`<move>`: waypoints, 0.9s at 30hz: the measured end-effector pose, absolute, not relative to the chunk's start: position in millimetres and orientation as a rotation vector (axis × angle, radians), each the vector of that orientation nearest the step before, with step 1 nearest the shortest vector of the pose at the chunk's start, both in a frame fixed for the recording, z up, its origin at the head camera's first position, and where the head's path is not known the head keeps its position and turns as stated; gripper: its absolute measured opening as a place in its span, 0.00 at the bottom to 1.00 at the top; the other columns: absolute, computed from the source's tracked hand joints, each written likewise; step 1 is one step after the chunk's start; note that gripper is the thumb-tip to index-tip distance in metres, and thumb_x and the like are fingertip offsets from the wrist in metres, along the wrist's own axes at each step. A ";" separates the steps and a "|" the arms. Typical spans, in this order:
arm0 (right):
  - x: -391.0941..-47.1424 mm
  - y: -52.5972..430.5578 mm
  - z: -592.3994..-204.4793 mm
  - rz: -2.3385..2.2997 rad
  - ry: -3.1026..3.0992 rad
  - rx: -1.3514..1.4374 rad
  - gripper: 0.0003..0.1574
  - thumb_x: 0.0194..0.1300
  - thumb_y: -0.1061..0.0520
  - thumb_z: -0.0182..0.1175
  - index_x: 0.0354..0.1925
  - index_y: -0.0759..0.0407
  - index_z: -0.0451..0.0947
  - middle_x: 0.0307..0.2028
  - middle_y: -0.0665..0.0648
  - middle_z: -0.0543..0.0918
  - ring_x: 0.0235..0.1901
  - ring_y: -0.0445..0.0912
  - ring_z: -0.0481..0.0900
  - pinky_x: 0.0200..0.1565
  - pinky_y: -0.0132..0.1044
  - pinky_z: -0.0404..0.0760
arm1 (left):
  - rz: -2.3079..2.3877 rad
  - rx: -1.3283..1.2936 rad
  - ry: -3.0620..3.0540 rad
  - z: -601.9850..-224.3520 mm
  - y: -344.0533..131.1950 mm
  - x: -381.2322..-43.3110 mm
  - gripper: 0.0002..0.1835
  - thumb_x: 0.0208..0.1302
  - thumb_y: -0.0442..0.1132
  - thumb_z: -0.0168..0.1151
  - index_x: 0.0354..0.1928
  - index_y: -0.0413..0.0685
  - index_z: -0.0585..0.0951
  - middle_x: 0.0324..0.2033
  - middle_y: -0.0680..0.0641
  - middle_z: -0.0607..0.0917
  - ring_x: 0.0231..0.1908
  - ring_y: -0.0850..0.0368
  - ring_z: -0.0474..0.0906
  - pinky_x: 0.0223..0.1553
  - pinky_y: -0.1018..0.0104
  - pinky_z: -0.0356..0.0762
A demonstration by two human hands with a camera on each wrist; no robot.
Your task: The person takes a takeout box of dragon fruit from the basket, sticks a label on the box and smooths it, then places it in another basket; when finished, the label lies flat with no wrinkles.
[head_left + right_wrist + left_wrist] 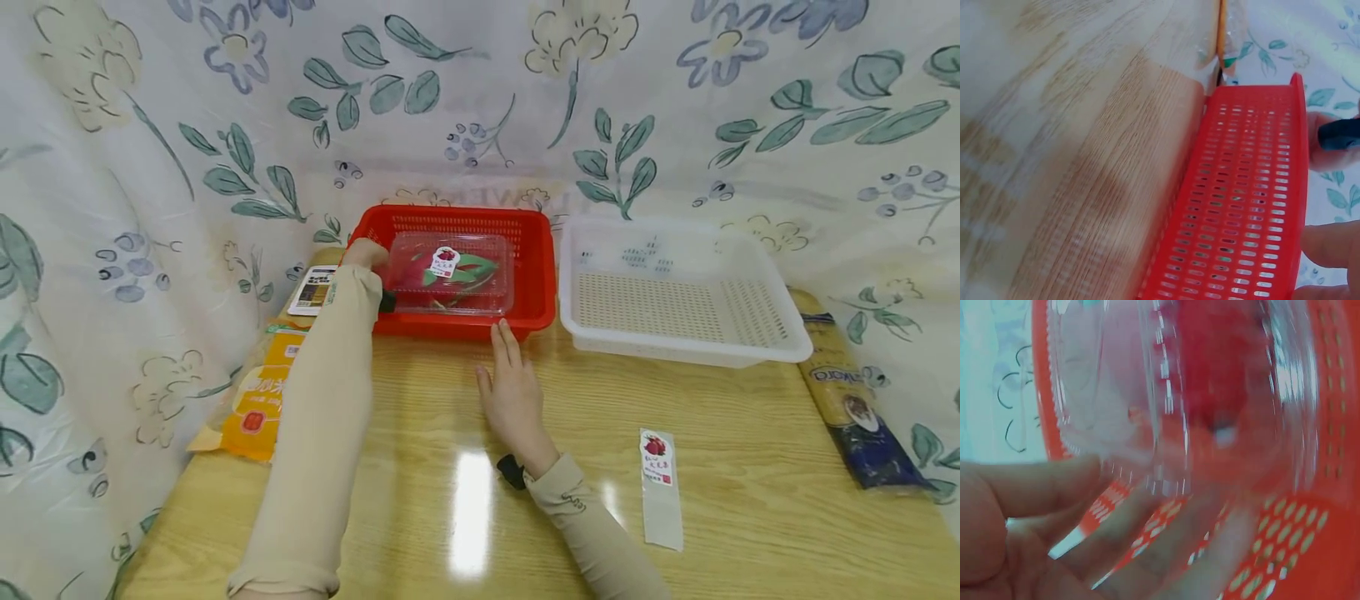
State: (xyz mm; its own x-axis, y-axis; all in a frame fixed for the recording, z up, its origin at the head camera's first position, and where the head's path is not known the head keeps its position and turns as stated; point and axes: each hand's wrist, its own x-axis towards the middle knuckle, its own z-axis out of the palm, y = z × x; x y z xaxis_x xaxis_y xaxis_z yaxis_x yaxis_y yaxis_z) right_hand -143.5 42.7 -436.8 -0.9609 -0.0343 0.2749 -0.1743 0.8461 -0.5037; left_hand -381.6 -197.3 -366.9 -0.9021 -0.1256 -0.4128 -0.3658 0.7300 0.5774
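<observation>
A clear plastic box (pixel 480 250) with a red-and-green dragon fruit inside and a white fruit sticker (pixel 445 262) on its lid lies in the red basket (pixel 551 275). My left hand (pixel 366 253) is at the box's left end, over the basket's left side. In the left wrist view its thumb and loosely extended fingers (pixel 1147 550) are right at the box's edge, with some blur. My right hand (pixel 516 396) reaches to the basket's front side, its fingers straight and their tips at the rim.
A white basket (pixel 682 346) stands to the right of the red one. A sticker strip (pixel 660 492) lies on the wooden table (pixel 420 467). At the left are an orange food bag (pixel 255 412) and a white-edged packet (pixel 311 292); a noodle-like packet (pixel 862 408) lies far right.
</observation>
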 end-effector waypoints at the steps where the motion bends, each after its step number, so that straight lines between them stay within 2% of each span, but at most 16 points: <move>1: -144.9 42.3 -437.1 0.790 -2.769 0.160 0.43 0.67 0.51 0.60 0.74 0.55 0.56 0.75 0.52 0.58 0.41 0.58 0.78 0.33 0.44 0.80 | 0.891 -0.347 2.582 -363.8 -198.7 -381.3 0.24 0.62 0.31 0.54 0.62 0.39 0.68 0.61 0.40 0.69 0.53 0.47 0.67 0.47 0.60 0.77; 3: -147.8 41.5 -437.8 0.791 -2.768 0.164 0.43 0.67 0.51 0.60 0.74 0.56 0.55 0.75 0.52 0.58 0.39 0.57 0.78 0.31 0.43 0.79 | 0.688 -0.279 2.545 -347.8 -197.3 -368.2 0.21 0.65 0.34 0.49 0.60 0.34 0.68 0.60 0.38 0.67 0.53 0.47 0.65 0.48 0.61 0.74; 5: -150.5 40.3 -438.4 0.794 -2.769 0.168 0.43 0.67 0.51 0.61 0.74 0.55 0.55 0.75 0.52 0.58 0.38 0.57 0.77 0.30 0.41 0.78 | 0.643 -0.306 2.450 -329.3 -194.4 -349.2 0.22 0.69 0.38 0.45 0.60 0.31 0.67 0.61 0.35 0.65 0.55 0.45 0.63 0.53 0.58 0.73; 6: -151.7 39.6 -438.7 0.798 -2.771 0.168 0.43 0.67 0.51 0.61 0.74 0.55 0.55 0.75 0.52 0.57 0.38 0.57 0.77 0.29 0.41 0.78 | 0.704 -0.358 2.404 -323.1 -194.2 -342.8 0.25 0.70 0.39 0.44 0.65 0.32 0.64 0.63 0.36 0.64 0.57 0.45 0.62 0.58 0.57 0.72; 9: -155.6 38.4 -440.0 0.820 -2.781 0.179 0.43 0.67 0.51 0.61 0.74 0.55 0.55 0.75 0.52 0.57 0.37 0.57 0.77 0.28 0.42 0.78 | 0.747 -0.331 2.414 -309.8 -193.0 -327.0 0.27 0.71 0.41 0.44 0.67 0.33 0.63 0.63 0.36 0.64 0.58 0.43 0.61 0.62 0.54 0.70; 12: -159.5 40.6 -439.9 0.887 -2.794 0.213 0.43 0.67 0.52 0.60 0.74 0.56 0.54 0.75 0.53 0.56 0.43 0.60 0.79 0.35 0.46 0.82 | 0.656 -0.182 2.562 -305.9 -187.4 -317.3 0.24 0.71 0.42 0.44 0.62 0.31 0.68 0.58 0.35 0.70 0.56 0.41 0.65 0.62 0.51 0.70; 14: -162.1 45.1 -438.2 0.933 -2.791 0.251 0.42 0.68 0.53 0.60 0.74 0.58 0.55 0.75 0.55 0.56 0.50 0.61 0.79 0.42 0.50 0.83 | 0.498 -0.026 2.731 -309.2 -181.8 -311.2 0.23 0.72 0.43 0.43 0.57 0.31 0.73 0.55 0.34 0.75 0.53 0.40 0.71 0.59 0.48 0.71; 17: -166.3 55.6 -432.1 1.018 -2.783 0.330 0.41 0.68 0.55 0.60 0.73 0.62 0.57 0.74 0.57 0.57 0.59 0.62 0.74 0.55 0.54 0.79 | 0.451 -0.026 2.930 -317.6 -168.8 -293.7 0.24 0.72 0.48 0.45 0.58 0.38 0.77 0.54 0.36 0.80 0.50 0.40 0.77 0.55 0.44 0.75; 21: -171.3 70.4 -424.8 1.053 -2.823 0.455 0.40 0.68 0.55 0.59 0.72 0.62 0.58 0.74 0.58 0.57 0.63 0.62 0.72 0.61 0.54 0.74 | 0.588 -0.021 3.154 -334.2 -147.3 -254.9 0.23 0.71 0.49 0.52 0.60 0.44 0.77 0.49 0.39 0.84 0.42 0.41 0.81 0.42 0.46 0.81; 23: -173.8 77.4 -422.4 1.081 -2.850 0.529 0.40 0.69 0.53 0.58 0.73 0.61 0.57 0.75 0.57 0.57 0.64 0.60 0.71 0.63 0.54 0.72 | 0.631 0.107 3.316 -346.1 -138.3 -235.3 0.21 0.69 0.47 0.56 0.58 0.43 0.78 0.48 0.39 0.85 0.41 0.41 0.82 0.40 0.47 0.82; 25: -174.6 84.7 -420.8 1.129 -2.858 0.609 0.39 0.70 0.52 0.57 0.73 0.60 0.56 0.75 0.56 0.56 0.68 0.59 0.67 0.65 0.55 0.69 | 0.651 0.283 3.474 -360.2 -131.4 -216.8 0.20 0.68 0.45 0.58 0.57 0.43 0.79 0.49 0.38 0.85 0.43 0.40 0.82 0.41 0.47 0.81; 27: -171.6 93.5 -419.2 1.168 -2.850 0.671 0.39 0.71 0.50 0.55 0.73 0.58 0.56 0.76 0.55 0.54 0.71 0.58 0.61 0.69 0.57 0.63 | 0.617 0.480 3.613 -375.5 -126.8 -199.6 0.19 0.67 0.43 0.60 0.56 0.42 0.80 0.52 0.38 0.83 0.50 0.39 0.80 0.49 0.46 0.79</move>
State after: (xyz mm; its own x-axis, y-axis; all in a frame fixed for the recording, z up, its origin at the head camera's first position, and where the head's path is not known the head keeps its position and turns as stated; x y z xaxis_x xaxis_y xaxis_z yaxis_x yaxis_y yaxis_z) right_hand -171.6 93.5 -419.2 -0.9093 -0.3890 0.1480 -0.3810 0.6346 -0.6725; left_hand -199.6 -126.8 -375.5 -0.8188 0.1469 0.5550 0.3227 0.9173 0.2332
